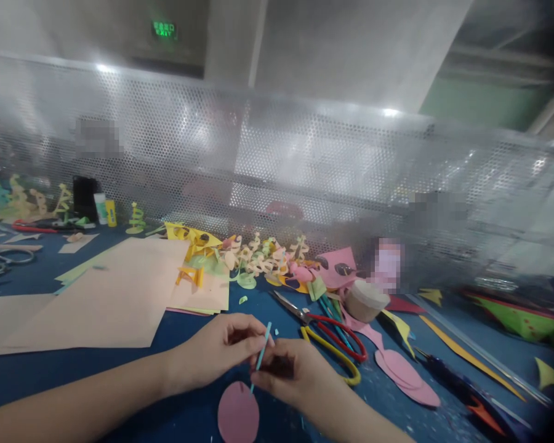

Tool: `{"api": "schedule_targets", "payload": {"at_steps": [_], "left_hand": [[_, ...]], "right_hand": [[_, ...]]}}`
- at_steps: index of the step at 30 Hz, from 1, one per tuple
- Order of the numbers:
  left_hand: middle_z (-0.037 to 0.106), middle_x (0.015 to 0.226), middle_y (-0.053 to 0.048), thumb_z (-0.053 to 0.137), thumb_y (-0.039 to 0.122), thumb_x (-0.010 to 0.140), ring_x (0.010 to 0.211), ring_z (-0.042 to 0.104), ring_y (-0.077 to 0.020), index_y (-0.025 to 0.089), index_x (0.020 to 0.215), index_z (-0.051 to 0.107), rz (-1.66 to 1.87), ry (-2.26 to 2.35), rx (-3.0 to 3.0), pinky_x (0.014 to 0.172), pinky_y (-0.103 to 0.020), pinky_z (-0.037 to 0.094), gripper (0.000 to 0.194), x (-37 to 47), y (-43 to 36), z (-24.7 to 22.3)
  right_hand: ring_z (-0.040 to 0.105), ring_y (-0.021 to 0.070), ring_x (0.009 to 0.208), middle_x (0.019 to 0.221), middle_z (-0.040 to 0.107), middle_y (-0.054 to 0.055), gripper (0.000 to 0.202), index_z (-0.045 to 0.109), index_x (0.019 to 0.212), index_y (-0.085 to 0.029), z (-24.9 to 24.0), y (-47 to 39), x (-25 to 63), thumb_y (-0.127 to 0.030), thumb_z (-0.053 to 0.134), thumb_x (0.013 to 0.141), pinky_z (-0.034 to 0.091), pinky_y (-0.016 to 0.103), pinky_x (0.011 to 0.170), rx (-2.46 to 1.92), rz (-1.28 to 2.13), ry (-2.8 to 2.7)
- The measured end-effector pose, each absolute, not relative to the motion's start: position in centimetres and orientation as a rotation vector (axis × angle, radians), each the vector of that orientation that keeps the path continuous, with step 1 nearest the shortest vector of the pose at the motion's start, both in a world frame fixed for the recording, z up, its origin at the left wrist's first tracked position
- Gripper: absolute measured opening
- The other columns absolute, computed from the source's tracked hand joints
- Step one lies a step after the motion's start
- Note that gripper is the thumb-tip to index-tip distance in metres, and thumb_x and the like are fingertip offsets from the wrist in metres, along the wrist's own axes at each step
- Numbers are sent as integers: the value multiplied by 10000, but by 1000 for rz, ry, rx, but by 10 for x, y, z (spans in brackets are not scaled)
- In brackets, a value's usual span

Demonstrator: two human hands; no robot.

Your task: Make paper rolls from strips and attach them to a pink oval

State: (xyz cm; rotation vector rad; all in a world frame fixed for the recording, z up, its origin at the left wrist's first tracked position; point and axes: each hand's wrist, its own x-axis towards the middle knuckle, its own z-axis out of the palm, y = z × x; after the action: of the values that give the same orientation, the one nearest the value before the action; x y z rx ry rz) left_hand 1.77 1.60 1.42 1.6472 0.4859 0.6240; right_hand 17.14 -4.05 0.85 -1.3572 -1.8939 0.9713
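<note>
Fingers (pixel 252 349) of the left hand (pixel 219 347) and right hand (pixel 300 372) close in narrow pinches on a slim blue strip (pixel 263 346), which slants between them from one o'clock down to seven. Two opposed grips seem chosen because something so thin would swing or bend under one. Just beyond the strip's lower end, toward six o'clock from the hands, lies a pink oval (pixel 238 413); whether the two touch cannot be told. Scissors (pixel 306 317) rest near two o'clock, their red and yellow handles turned toward the right forearm, seemingly for easy reach. More pink ovals (pixel 409 378) overlap at three o'clock, while pale sheets (pixel 106 301) spread at nine to ten, apparently clear of the working spot. Curled paper pieces (pixel 253 258) crowd twelve o'clock. The blue desk (pixel 180 418) is flecked with scraps; behind it stands a perforated panel (pixel 189 141), with a green exit sign (pixel 165 29) glowing at eleven.
</note>
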Motion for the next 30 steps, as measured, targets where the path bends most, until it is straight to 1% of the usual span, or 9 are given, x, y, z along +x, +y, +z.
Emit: {"api": "schedule_targets", "payload": {"at_steps": [3,5,9,16,20,24,26,28,30], "left_hand": [[483,552,29,406,407,834,517,442,-109,152,826,580,682,595,1637,515,-214,337,309,15,22,11],[480,517,30,350,412,854,485,433,-106,153,778,580,734,676,1654,485,-207,324,354,14,26,8],[498,478,23,328,421,859,439,443,-95,144,682,580,709,769,1709,443,-191,312,414,13,30,2],[495,452,36,335,511,830,414,462,-83,135,643,582,606,771,1730,434,-175,343,487,14,21,-2],[491,452,37,328,530,823,414,449,-83,133,656,592,565,777,1733,441,-183,353,505,14,21,-2],[557,604,11,299,451,860,542,495,-106,161,808,611,713,729,1749,479,-189,366,430,12,22,4],[551,688,7,304,393,869,626,498,-118,185,872,602,825,705,1784,531,-200,390,364,10,20,12],[542,725,9,369,329,848,665,496,-122,195,880,595,906,719,1849,583,-215,407,265,9,18,19],[543,743,7,452,257,798,682,506,-125,188,824,596,947,741,1923,611,-225,417,162,9,16,24]], "right_hand": [[538,118,605,658,615,3,166,630,724,-145,4,-43,169,-273,534,769,407,196,556,-1284,969,-1937],[565,134,680,721,635,20,154,644,769,-158,5,-46,167,-249,520,787,426,205,621,-1231,886,-2025],[563,146,785,812,633,48,154,645,829,-162,8,-52,163,-184,494,807,428,210,710,-1150,735,-2217],[557,153,832,870,628,53,155,633,863,-178,6,-51,164,-152,487,818,426,225,750,-1143,704,-2268],[564,153,805,834,628,44,132,631,819,-174,3,-50,163,-154,501,807,428,222,728,-1143,728,-2225],[559,130,711,752,612,14,137,604,814,-171,1,-49,164,-190,469,824,428,199,652,-1212,890,-2072],[536,123,661,718,588,6,168,591,820,-172,1,-50,164,-229,434,840,416,198,603,-1270,944,-2021],[512,122,641,700,557,0,200,585,842,-177,3,-50,164,-270,407,852,402,204,585,-1299,941,-1995],[498,122,633,694,533,-4,226,578,880,-186,5,-50,164,-298,383,860,397,212,584,-1295,944,-1953]]}}
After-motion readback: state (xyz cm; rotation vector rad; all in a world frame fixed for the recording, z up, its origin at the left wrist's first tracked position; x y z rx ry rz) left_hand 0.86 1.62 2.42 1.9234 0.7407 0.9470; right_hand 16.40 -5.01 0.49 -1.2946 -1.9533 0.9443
